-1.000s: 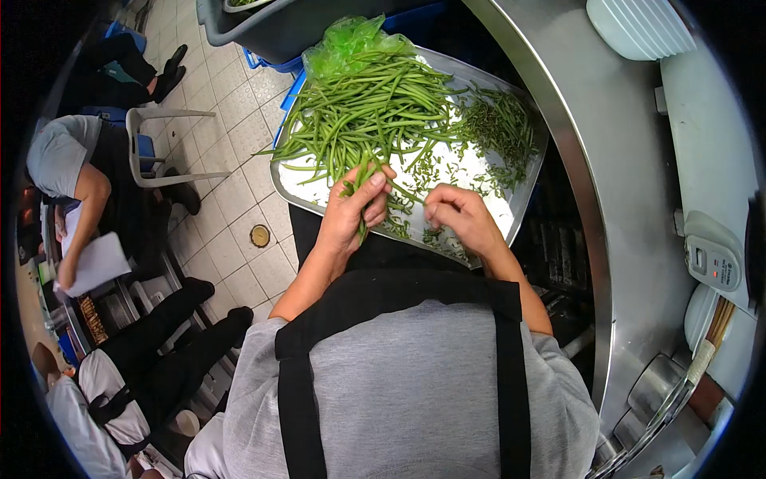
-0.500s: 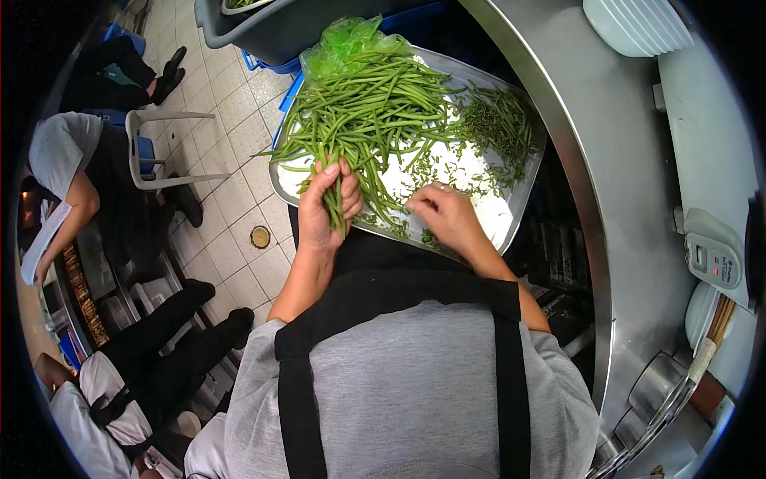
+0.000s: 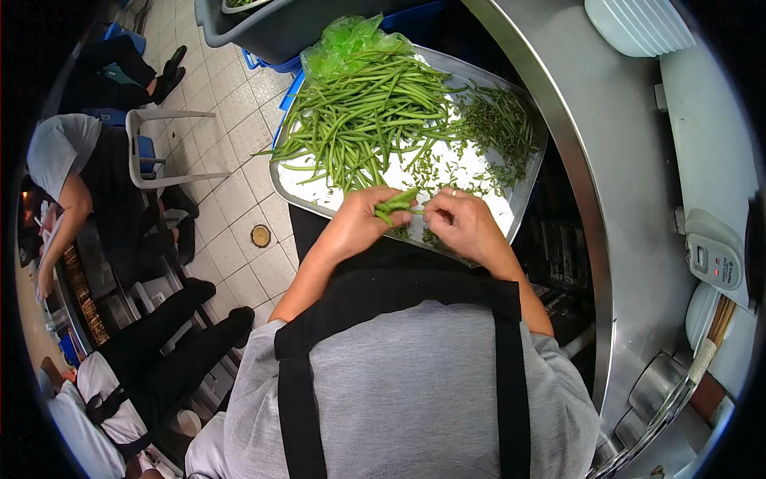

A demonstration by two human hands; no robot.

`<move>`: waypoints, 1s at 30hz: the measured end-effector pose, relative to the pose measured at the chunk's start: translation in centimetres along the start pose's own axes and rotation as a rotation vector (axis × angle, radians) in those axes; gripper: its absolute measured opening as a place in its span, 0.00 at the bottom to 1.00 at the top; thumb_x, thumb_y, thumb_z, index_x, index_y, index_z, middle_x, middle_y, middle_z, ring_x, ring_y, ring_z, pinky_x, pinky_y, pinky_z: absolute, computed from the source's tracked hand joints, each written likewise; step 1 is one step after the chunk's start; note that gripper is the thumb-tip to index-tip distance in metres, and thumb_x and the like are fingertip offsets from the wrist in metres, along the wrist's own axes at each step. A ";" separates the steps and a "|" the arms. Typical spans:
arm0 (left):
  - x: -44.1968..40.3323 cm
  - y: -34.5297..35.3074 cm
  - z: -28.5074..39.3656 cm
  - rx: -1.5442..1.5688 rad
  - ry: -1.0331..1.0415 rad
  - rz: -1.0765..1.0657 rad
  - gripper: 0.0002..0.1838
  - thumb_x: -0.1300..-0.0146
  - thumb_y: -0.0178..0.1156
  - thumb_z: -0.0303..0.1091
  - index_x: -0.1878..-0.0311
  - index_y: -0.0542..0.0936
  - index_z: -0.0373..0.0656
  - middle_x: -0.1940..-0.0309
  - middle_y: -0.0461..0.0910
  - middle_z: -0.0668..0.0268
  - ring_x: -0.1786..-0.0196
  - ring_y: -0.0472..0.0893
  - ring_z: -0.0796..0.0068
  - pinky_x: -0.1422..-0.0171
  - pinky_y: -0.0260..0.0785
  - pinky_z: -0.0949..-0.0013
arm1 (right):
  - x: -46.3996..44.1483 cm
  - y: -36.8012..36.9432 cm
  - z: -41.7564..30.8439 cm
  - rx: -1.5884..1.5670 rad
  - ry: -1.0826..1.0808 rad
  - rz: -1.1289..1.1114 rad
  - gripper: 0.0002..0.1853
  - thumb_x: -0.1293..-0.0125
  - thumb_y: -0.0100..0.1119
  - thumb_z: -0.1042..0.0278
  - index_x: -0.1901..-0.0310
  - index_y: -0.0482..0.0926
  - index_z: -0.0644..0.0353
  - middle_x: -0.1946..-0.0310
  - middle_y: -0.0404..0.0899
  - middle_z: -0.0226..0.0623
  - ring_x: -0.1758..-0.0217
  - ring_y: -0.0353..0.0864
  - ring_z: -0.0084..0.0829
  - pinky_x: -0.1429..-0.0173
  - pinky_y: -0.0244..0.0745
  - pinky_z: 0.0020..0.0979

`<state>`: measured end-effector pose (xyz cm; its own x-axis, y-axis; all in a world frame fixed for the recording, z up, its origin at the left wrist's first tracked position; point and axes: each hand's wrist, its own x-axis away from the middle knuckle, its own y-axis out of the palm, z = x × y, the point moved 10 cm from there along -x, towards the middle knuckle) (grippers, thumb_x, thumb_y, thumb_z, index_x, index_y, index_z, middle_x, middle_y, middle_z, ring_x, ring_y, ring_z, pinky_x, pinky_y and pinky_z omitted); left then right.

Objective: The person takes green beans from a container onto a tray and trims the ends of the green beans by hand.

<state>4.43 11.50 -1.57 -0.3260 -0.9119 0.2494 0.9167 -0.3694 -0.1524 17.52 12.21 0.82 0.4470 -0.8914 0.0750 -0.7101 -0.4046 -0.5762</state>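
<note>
My left hand [image 3: 361, 222] is closed around a small bunch of green beans [image 3: 397, 204], their ends pointing right. My right hand [image 3: 461, 223] pinches the tip of a bean at the end of that bunch. Both hands are over the near edge of a metal tray [image 3: 523, 209]. A large heap of green beans [image 3: 375, 100] covers the tray's left and middle. Trimmed bean ends [image 3: 447, 164] lie scattered on the white bottom. A darker pile of thin green trimmings [image 3: 501, 128] sits at the right side.
A green plastic bag [image 3: 343, 44] lies behind the beans, beside a grey tub [image 3: 275, 32]. A curved steel counter [image 3: 586, 160] runs along the right, with white bowls [image 3: 638, 25] on it. To the left are a plastic chair [image 3: 140, 152] and several people, one in a grey shirt [image 3: 68, 144].
My left hand has moved right and turned, bringing the bean bunch from upright to pointing right. My right hand has shifted slightly right and now meets the bean ends.
</note>
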 end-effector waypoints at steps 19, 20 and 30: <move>0.6 -2.4 0.3 0.603 -0.042 0.233 0.12 0.34 0.63 0.37 0.56 0.80 0.38 0.79 0.70 0.78 0.81 0.61 0.90 0.78 0.51 0.81 | -0.3 2.4 -0.2 -0.316 0.038 -0.165 0.08 0.36 0.60 0.68 0.60 0.82 0.63 0.65 0.81 0.36 0.65 0.78 0.26 0.59 0.72 0.27; 0.6 -2.7 0.3 0.602 -0.031 0.250 0.11 0.34 0.63 0.36 0.56 0.80 0.38 0.79 0.70 0.78 0.81 0.61 0.90 0.78 0.50 0.81 | -0.2 2.6 0.1 -0.324 0.062 -0.183 0.08 0.36 0.60 0.68 0.60 0.83 0.64 0.66 0.81 0.36 0.65 0.78 0.26 0.59 0.72 0.27; 0.9 -4.0 0.7 0.640 0.034 0.369 0.10 0.34 0.62 0.35 0.56 0.79 0.38 0.79 0.69 0.77 0.81 0.60 0.90 0.77 0.51 0.80 | -0.4 1.7 1.6 -0.318 0.220 -0.158 0.09 0.34 0.60 0.67 0.65 0.81 0.65 0.74 0.79 0.27 0.74 0.70 0.16 0.69 0.66 0.22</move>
<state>0.62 12.25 -0.03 0.0323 -0.9656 0.2581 0.9200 0.1297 0.3698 16.94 12.21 -1.50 0.4616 -0.8215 0.3348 -0.7902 -0.5523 -0.2658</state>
